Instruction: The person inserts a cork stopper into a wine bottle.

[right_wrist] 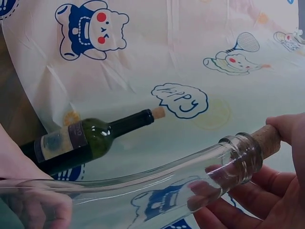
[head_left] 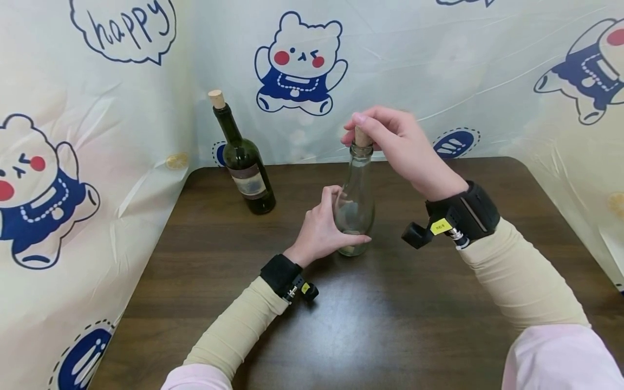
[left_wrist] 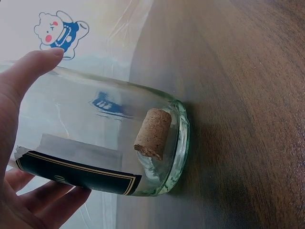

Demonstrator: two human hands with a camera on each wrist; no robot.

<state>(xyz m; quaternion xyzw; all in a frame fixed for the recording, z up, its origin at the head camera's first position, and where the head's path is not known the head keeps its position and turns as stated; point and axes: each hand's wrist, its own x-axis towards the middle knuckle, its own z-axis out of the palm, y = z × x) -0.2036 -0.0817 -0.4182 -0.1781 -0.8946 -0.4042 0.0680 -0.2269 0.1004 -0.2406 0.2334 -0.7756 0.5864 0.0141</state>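
Observation:
A clear glass bottle stands upright on the table, and a dark label shows on it in the left wrist view. My left hand grips its lower body, thumb on one side and fingers on the other. At the mouth sits a cork, partly sticking out of the neck. My right hand pinches this cork from above, its thumb on the cork's top. Another cork lies inside the bottle, near the base.
A dark green wine bottle, labelled and topped with a cork, stands at the back left of the brown wooden table. Behind and beside the table hangs a pale curtain printed with bears.

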